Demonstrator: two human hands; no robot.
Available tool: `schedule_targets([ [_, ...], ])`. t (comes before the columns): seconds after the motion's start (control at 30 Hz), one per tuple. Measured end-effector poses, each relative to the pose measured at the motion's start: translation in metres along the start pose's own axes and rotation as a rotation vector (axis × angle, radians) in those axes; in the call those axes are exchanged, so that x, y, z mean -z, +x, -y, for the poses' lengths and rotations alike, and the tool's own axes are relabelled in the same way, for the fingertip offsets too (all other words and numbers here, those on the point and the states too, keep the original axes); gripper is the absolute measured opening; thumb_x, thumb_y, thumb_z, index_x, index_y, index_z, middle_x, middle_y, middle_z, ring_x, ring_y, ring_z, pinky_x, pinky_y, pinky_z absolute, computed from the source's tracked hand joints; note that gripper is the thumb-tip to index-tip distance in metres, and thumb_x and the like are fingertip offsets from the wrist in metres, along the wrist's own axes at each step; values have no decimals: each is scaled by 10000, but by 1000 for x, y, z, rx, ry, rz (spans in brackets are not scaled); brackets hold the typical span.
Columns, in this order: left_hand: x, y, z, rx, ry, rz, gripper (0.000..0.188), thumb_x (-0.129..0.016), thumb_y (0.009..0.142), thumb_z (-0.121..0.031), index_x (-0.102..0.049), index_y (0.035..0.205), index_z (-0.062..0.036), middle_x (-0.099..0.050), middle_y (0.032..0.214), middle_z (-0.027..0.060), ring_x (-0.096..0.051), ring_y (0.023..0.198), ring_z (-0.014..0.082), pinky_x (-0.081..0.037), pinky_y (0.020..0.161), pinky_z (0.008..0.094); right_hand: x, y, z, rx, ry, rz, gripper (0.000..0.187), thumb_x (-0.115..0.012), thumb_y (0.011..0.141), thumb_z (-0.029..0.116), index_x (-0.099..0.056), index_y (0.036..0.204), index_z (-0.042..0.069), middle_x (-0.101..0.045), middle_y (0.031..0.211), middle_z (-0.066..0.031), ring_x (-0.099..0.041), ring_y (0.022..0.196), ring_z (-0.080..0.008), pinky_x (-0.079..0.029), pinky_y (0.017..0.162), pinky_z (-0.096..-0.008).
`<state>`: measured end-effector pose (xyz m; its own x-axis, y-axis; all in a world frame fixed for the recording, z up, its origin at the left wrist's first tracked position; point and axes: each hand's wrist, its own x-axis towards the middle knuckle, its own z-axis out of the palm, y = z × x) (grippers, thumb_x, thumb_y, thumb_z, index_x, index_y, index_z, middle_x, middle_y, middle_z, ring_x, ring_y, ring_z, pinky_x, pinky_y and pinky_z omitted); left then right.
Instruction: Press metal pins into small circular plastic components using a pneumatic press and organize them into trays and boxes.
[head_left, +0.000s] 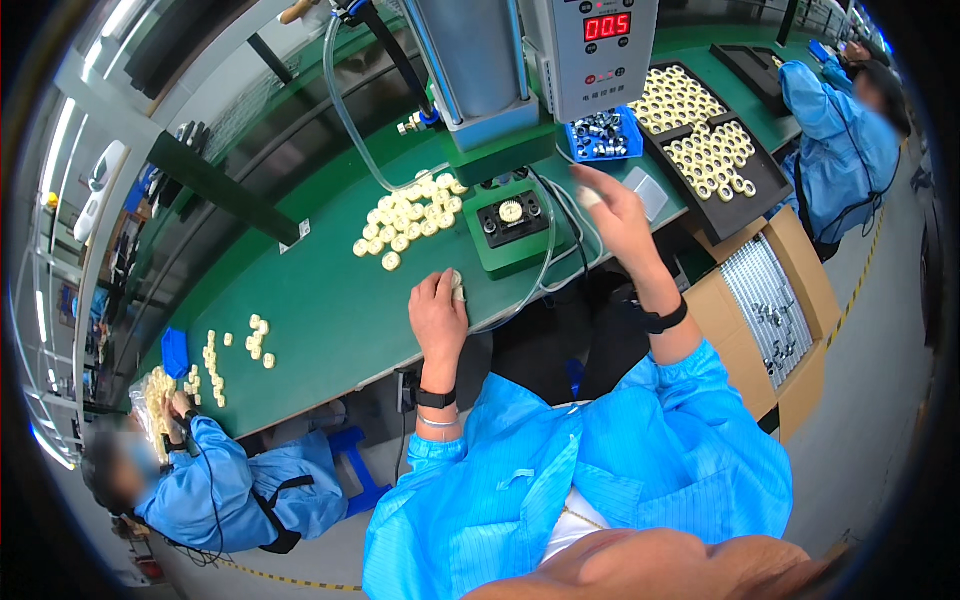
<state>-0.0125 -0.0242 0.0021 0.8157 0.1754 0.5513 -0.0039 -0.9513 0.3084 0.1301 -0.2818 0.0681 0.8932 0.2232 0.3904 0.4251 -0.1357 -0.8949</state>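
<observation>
On the green bench near its front edge, my left hand (438, 308) rests with its fingers curled downward. A pale bit shows at its thumb side; I cannot tell whether it is a part or a finger cover. My right hand (615, 218) hangs right of the press, fingers stretched leftward, with a white covering on one digit. No held thing shows in it. Between the hands, a cream round part (511, 211) sits in the black fixture (493, 230) on the green press base. A pile of cream round parts (405, 222) lies to the left of the base.
Above the fixture stands the press (475, 70), its control box (590, 60) alongside. A blue bin (625, 140) holds metal parts. Black trays (735, 210) of cream parts lie right. A carton (810, 300) stands below. Clear tubing crosses the bench front. Co-workers sit on both sides.
</observation>
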Motion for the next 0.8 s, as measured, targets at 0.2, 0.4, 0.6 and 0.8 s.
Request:
schedule_targets([
  [0.2,0,1,-2,-11,24,-5,387,-654,736,3,-657,1121,-45,-623,1062,122,-576,948,329,-484,818,423,66,-10,-55,192,-1056,-23,496,-732,794,232,-604,1244,67,-571,1333,-112,-462,1301,-347,-379,1019,-551],
  [0.4,-1,2,-3,-7,19,0,372,-672,746,-13,-658,1116,-47,-624,1047,124,-577,949,332,-484,814,424,77,-14,-84,240,-960,46,559,-732,793,165,-557,1317,81,-504,1416,-91,-397,1362,-315,-362,1035,-526],
  [0.6,-1,1,-1,-6,20,-4,386,-679,742,-12,-651,1125,-53,-621,1050,124,-576,949,336,-484,818,426,68,-8,-80,146,-1059,77,551,-725,794,153,-562,1315,88,-504,1417,-89,-405,1359,-313,-366,1033,-514],
  [0.8,-1,1,-2,-10,9,-10,388,-686,737,-18,-650,1122,-55,-619,1052,129,-572,957,338,-483,823,429,71,-13,-79,165,-1010,36,556,-722,810,172,-547,1334,105,-487,1433,-94,-392,1368,-318,-337,1065,-548],
])
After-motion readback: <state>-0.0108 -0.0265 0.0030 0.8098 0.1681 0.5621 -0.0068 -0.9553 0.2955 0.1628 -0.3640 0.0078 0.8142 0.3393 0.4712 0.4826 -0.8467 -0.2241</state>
